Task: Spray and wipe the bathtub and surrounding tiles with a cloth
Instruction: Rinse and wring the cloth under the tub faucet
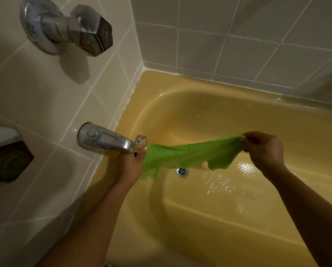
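Two hands, left hand (131,164) and right hand (262,149), each grip pinching an end, stretch a wet bright green cloth (186,156) just below the chrome tub spout (105,139), above the yellow bathtub (228,116), whose floor looks wet, so wiping seems under way.

I get one view only, from the head camera, close above the bathtub (209,116), facing forward and steeply down; the spout (103,140) sits just left of the left grip (129,166), tiles (238,31) beyond both grips
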`<act>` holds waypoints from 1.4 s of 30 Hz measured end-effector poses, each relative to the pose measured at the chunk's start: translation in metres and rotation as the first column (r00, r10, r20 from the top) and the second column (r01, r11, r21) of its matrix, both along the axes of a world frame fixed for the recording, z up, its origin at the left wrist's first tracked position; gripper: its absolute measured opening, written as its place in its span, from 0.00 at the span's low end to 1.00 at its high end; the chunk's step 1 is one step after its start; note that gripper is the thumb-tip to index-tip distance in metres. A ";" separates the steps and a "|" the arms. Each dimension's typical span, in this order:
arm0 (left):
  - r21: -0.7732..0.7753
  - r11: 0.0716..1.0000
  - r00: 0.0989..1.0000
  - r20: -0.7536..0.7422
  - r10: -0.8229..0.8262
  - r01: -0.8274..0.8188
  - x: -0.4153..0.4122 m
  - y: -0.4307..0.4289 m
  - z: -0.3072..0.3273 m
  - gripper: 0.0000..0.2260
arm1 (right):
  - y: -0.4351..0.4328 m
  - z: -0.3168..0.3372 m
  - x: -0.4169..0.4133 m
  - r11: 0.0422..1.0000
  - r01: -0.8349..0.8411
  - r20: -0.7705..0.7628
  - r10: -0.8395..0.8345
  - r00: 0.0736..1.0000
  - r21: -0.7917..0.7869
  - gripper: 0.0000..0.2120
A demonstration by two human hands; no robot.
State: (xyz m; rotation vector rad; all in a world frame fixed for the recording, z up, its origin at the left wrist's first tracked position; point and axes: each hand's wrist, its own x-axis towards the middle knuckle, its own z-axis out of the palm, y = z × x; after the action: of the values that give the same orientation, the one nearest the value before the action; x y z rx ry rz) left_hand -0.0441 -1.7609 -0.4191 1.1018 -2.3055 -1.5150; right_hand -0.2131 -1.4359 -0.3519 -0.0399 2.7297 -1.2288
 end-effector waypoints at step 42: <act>-0.052 0.987 0.982 0.117 -0.146 0.153 0.004 0.011 0.023 0.11 | 0.011 0.010 -0.004 0.999 0.007 0.123 -0.001 0.992 -0.051 0.07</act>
State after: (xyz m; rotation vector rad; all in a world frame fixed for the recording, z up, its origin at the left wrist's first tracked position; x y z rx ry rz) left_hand -0.0401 -1.7498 -0.3962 1.0453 -2.5450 -1.4560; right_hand -0.2169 -1.4245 -0.3422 0.0340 2.5949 -1.2580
